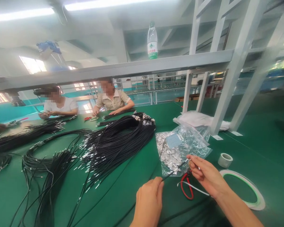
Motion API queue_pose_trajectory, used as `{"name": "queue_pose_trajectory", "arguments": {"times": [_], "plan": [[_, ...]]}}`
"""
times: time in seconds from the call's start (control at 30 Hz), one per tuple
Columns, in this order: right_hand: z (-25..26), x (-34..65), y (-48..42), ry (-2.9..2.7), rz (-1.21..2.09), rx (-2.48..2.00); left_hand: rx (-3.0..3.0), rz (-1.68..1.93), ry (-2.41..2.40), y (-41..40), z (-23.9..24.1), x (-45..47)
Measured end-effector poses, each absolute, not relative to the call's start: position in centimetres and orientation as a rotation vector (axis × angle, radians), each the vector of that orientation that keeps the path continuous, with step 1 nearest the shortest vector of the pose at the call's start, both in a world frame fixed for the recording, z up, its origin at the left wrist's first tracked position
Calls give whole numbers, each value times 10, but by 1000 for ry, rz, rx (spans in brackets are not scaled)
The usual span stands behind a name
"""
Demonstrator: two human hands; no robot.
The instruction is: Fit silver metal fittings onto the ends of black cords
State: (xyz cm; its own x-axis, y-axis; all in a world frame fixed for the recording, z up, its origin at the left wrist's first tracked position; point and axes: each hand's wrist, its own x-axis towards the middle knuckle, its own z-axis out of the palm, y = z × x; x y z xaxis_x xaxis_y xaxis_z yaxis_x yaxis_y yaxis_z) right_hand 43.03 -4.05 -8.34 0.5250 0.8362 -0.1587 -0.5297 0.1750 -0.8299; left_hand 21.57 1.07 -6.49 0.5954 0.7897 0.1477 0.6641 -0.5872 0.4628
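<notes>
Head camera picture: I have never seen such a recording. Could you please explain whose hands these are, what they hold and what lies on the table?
The camera sits on a person's head and looks down at their own two bare hands. The left hand and the right hand each pinch one thin black wire. On the green table lie bundles of black cables with silver ends, a clear plastic bag of small silver metal pieces, red-handled scissors and a small white tape roll. Two other people sit across.
</notes>
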Motion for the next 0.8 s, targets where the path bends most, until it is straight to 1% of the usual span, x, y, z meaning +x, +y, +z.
{"name": "queue_pose_trajectory", "arguments": {"times": [0.27,0.5,0.8], "plan": [[-82,430,-43,-453,989,-1054,2498,466,1179,12,-71,216],[-73,428,-44,-580,912,-1226,2540,376,1214,12,-72,217],[-71,427,-47,-615,1047,-1184,2457,411,1225,9,-64,216]]}}
